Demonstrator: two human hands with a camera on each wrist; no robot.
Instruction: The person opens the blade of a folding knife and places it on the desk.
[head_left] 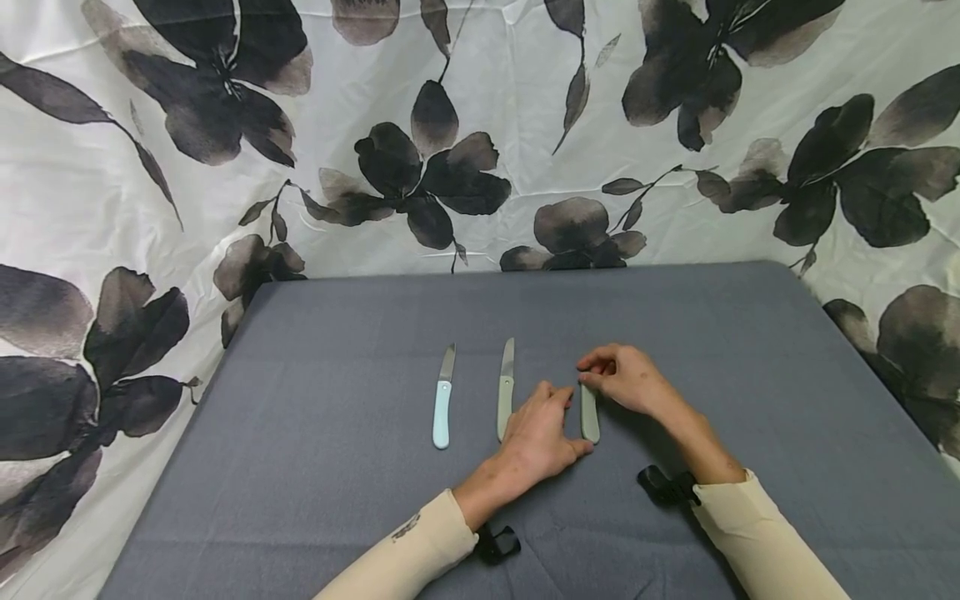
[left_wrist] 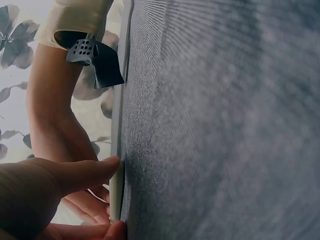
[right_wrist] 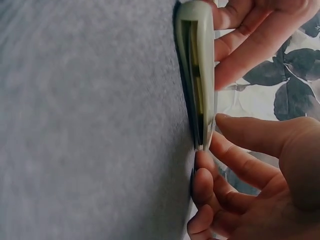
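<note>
A folding knife with a pale green handle (head_left: pixel 589 418) lies on the grey table between both hands. My left hand (head_left: pixel 538 433) spans the handle, thumb at its lower end and fingertips along its left side. At the handle's upper end, my right hand (head_left: pixel 628 380) pinches with thumb and curled fingers, which hide any blade there. The right wrist view shows the open slot along the edge of this knife (right_wrist: pixel 206 65). To the left lie a second green-handled knife (head_left: pixel 506 398), its lower end partly behind my left hand, and a light blue-handled knife (head_left: pixel 442 412), both with blades out.
The grey cloth-covered table (head_left: pixel 337 483) ends at a far edge before a white flowered cloth (head_left: pixel 525 92). Black wrist mounts (head_left: pixel 498 545) hang from both cream sleeves (head_left: pixel 761 533), close over the table.
</note>
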